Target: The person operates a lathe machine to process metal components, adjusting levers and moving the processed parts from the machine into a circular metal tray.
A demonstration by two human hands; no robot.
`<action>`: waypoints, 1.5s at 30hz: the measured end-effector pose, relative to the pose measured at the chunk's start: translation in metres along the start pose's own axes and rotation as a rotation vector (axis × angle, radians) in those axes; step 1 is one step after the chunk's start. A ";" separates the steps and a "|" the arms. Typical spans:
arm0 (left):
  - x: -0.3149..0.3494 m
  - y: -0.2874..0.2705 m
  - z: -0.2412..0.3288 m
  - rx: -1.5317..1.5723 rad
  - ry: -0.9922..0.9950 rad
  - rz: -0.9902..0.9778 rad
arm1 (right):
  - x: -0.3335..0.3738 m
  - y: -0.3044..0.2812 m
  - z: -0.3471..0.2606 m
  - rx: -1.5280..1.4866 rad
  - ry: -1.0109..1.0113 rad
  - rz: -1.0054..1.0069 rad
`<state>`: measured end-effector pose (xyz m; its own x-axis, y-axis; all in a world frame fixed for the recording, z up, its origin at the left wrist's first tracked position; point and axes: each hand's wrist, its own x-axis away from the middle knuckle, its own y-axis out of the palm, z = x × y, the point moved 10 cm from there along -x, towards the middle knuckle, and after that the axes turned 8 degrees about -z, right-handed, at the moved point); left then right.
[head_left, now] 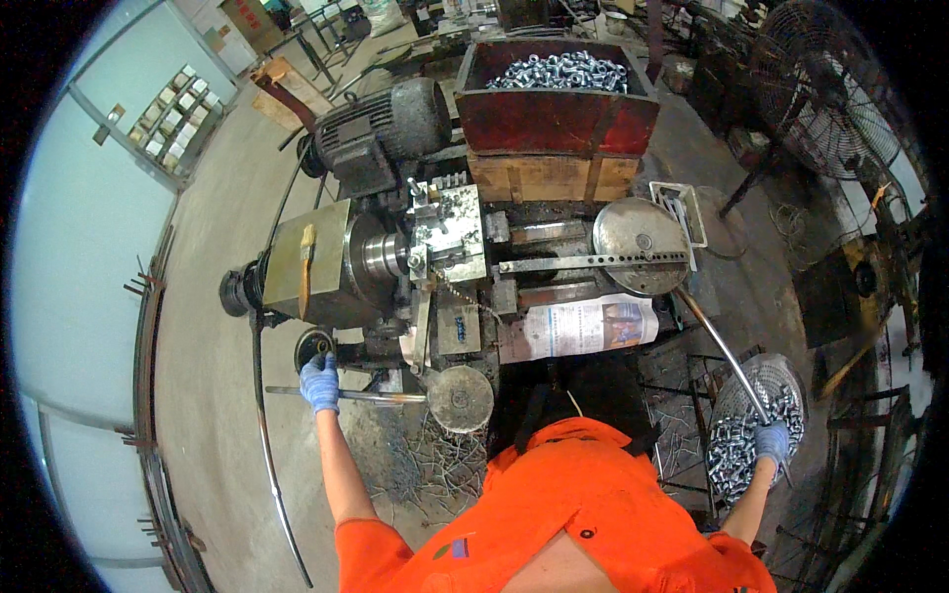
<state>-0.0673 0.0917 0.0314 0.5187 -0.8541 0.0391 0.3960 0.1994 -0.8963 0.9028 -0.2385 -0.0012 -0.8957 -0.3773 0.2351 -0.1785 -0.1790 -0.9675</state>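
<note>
My left hand [318, 385], in a blue glove, has its fingers bent in at a round black dish-like part [308, 342] on the machine's near left. What they hold, if anything, is hidden. A metal bar [381, 396] runs beside this hand to a round metal disc [461, 399]. My right hand [772, 441], also gloved, is wrapped round the lower end of a long metal lever [727, 353]. The lever slants up to a larger round plate [641, 245]. Beneath my right hand, a mesh basket [776, 368] holds many small shiny metal parts [732, 450].
A red bin [554, 121] of shiny metal parts stands on a wooden crate behind the machine. A brush [306, 267] lies on the headstock, beside a motor [381, 128]. Newspaper [583, 327] covers part of the bed. A large fan [825, 89] stands at the far right.
</note>
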 end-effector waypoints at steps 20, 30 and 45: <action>-0.005 0.006 -0.007 -0.077 -0.048 -0.057 | 0.045 -0.042 -0.175 0.089 -0.358 0.351; 0.023 -0.016 0.027 -0.038 -0.024 0.081 | -0.080 -0.120 -0.289 0.174 -0.442 0.376; 0.028 -0.008 0.027 -0.030 0.063 0.147 | 0.288 -0.147 -0.477 -0.416 -1.768 -0.437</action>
<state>-0.0356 0.0786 0.0516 0.5208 -0.8451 -0.1205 0.2959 0.3112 -0.9031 0.4768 0.1129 0.1645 0.5920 -0.8059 -0.0103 -0.5688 -0.4087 -0.7138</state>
